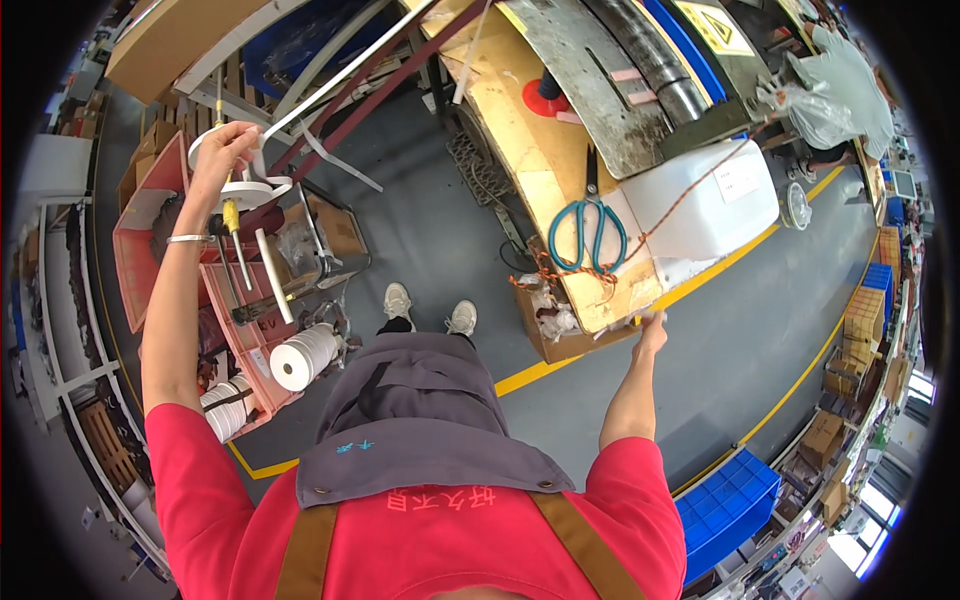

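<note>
At the left, my left hand (228,152) is closed at a white reel (248,193) with round flanges, mounted on a thin rod with a yellow piece (231,215). Its fingers hide part of the reel. My right hand (652,332) is by the near right corner of a wooden worktable (605,312), its fingers curled; whatever they hold, if anything, is too small to make out. Large scissors with teal handles (588,237) lie on the table near that hand, beside an orange-and-black cord (640,244).
A white plastic container (700,200) stands beside the scissors, and a metal machine with a roller (650,60) is farther back. Pink crates (240,335) and white rolls (304,358) sit at lower left. Another person (840,90) is at far right. Blue bins (730,500) stand at lower right.
</note>
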Action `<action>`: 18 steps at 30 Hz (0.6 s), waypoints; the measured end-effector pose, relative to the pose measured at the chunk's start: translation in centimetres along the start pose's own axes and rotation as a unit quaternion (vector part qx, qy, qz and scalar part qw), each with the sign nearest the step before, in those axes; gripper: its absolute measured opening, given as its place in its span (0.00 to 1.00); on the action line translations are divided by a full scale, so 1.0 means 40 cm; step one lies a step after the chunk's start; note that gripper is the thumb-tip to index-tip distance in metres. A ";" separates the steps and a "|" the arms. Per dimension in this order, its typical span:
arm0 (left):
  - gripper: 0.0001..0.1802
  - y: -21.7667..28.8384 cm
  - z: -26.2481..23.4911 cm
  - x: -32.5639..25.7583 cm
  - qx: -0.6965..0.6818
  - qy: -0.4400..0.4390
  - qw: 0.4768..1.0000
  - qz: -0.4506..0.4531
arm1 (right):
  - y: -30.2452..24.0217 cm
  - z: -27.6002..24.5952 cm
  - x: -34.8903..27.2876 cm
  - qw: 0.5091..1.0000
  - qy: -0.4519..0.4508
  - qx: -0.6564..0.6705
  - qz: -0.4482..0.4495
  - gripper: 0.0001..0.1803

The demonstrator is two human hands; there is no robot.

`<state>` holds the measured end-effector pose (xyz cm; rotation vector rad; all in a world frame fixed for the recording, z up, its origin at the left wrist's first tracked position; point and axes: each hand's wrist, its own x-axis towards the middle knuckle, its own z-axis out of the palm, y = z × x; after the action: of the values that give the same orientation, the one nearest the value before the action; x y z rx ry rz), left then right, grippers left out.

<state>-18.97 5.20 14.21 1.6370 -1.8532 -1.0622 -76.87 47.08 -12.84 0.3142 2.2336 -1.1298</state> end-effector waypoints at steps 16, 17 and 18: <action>0.12 0.048 0.011 0.104 -0.038 -0.075 0.994 0.073 | 0.112 -0.025 0.049 0.928 0.204 -0.278 -0.140 0.14; 0.12 0.045 0.013 0.106 -0.036 -0.083 0.993 0.073 | 0.110 -0.016 0.012 0.928 0.201 -0.274 -0.155 0.13; 0.11 0.041 0.012 0.114 -0.044 -0.085 0.993 0.069 | 0.087 0.001 -0.040 0.926 0.199 -0.269 -0.174 0.13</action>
<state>-21.26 0.92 14.48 1.3853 -1.9651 -1.2360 -73.98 49.28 -14.12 -0.1027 2.9369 -0.5927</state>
